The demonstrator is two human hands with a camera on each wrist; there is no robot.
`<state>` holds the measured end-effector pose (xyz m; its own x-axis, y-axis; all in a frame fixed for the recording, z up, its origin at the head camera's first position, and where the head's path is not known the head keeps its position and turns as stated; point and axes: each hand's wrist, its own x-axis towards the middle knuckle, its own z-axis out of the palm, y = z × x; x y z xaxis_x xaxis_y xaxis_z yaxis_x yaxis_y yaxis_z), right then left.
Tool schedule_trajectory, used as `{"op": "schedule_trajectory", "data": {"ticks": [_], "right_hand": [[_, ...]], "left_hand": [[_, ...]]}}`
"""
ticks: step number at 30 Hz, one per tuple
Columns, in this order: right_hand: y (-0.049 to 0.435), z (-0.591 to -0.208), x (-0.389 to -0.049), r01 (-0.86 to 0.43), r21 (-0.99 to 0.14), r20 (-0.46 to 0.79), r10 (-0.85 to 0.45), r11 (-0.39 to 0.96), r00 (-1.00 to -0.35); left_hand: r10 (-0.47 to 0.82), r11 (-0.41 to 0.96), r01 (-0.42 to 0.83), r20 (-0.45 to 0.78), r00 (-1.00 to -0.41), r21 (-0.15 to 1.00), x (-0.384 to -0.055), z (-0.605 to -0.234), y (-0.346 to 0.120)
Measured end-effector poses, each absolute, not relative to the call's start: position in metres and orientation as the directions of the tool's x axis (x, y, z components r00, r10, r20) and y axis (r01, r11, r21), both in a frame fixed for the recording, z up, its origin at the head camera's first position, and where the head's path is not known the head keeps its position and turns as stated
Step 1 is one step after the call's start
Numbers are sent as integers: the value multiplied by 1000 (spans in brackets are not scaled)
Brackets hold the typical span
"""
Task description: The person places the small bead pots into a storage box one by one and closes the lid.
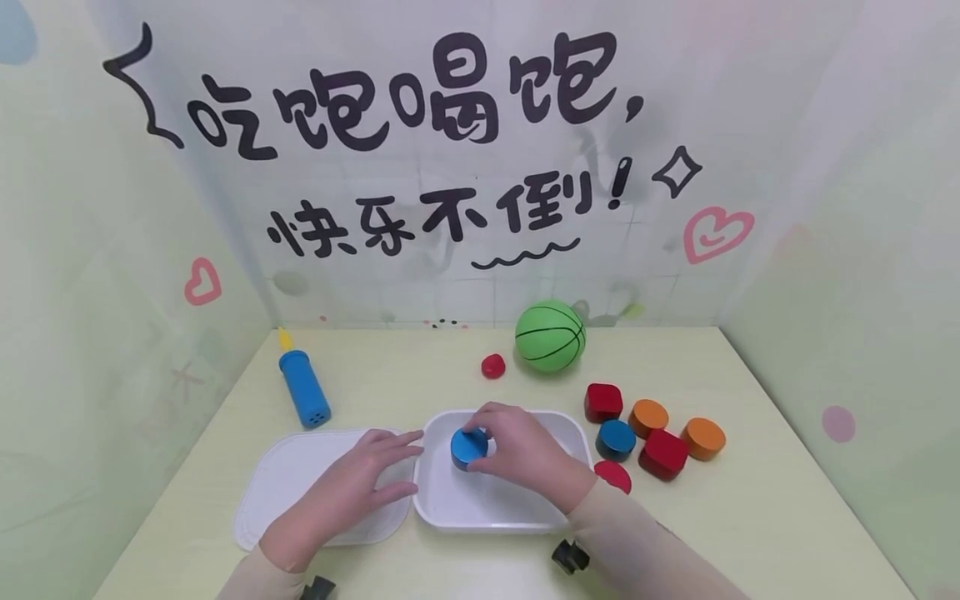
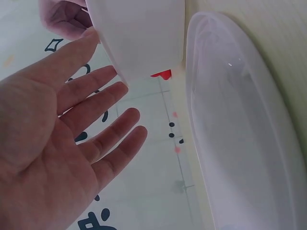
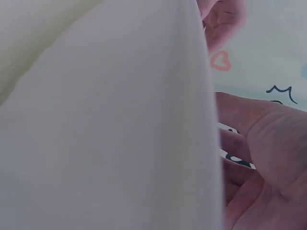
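A blue round block (image 1: 467, 452) is pinched between the thumb and fingers of my right hand (image 1: 525, 450), inside the white box (image 1: 495, 527). The box wall (image 3: 120, 124) hides those fingertips in the right wrist view. My left hand (image 1: 363, 479) reaches over the white lid (image 1: 288, 475), its fingers extended and the tips at the box's left rim. In the left wrist view, the left palm (image 2: 43, 143) shows with spread fingers, thumb and some fingertips against the box's side (image 2: 139, 38).
Right of the box lie a red round block (image 1: 613, 477), a blue round block (image 1: 617, 440), two red square blocks (image 1: 663, 454) and two orange round blocks (image 1: 703, 438). Behind are a small red ball (image 1: 492, 366) and a green ball (image 1: 551, 336). A blue pump (image 1: 305, 390) lies left.
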<state>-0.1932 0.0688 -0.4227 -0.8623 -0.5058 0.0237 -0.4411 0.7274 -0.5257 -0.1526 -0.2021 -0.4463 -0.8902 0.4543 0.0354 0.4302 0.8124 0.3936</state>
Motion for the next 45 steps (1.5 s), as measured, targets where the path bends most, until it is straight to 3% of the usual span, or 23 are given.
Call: {"op": "schedule_trajectory", "data": {"ticks": [11, 21, 35, 45], "right_hand": [[38, -438, -204, -416, -510, 9, -479, 753, -878], [26, -444, -205, -380, -502, 4, -438, 777, -899], [28, -446, -202, -321, -577, -37, -417, 751, -908], [56, -429, -187, -241, -667, -43, -359, 705, -932]], "left_hand": [[451, 818, 418, 11, -892, 394, -155, -445, -201], [467, 812, 457, 65, -882, 364, -154, -444, -203], [470, 807, 459, 66, -880, 372, -152, -444, -202], [440, 819, 420, 40, -897, 391, -151, -443, -200]]}}
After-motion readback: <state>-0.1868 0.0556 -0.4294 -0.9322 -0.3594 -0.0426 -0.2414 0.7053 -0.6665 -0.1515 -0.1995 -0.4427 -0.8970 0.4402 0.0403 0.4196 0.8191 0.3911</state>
